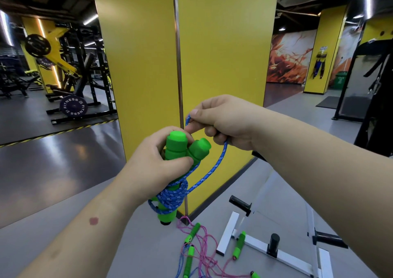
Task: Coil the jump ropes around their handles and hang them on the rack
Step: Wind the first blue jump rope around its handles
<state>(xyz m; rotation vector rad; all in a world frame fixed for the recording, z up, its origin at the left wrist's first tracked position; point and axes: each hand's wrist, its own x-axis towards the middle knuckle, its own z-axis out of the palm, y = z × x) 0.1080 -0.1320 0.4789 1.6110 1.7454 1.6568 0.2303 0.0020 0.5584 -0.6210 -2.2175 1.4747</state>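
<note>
Left hand (157,162): fingers wrapped around two bright green foam handles (177,148), held upright, blue braided rope (173,194) coiled around their lower part. Right hand (221,122): fingers pinching the rope's free loop above the handles. Floor below: loose pink rope (204,254) with green handles, beside white metal rack (251,243) with black pegs.

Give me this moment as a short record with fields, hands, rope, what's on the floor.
left hand: grips the two green handles together
right hand: pinches a loop of the blue rope
blue rope: partly coiled around the handles' lower part, one loop free
floor: loose pink rope and more green handles, uncoiled
rack: white, black pegs, nothing hung on the visible part
</note>
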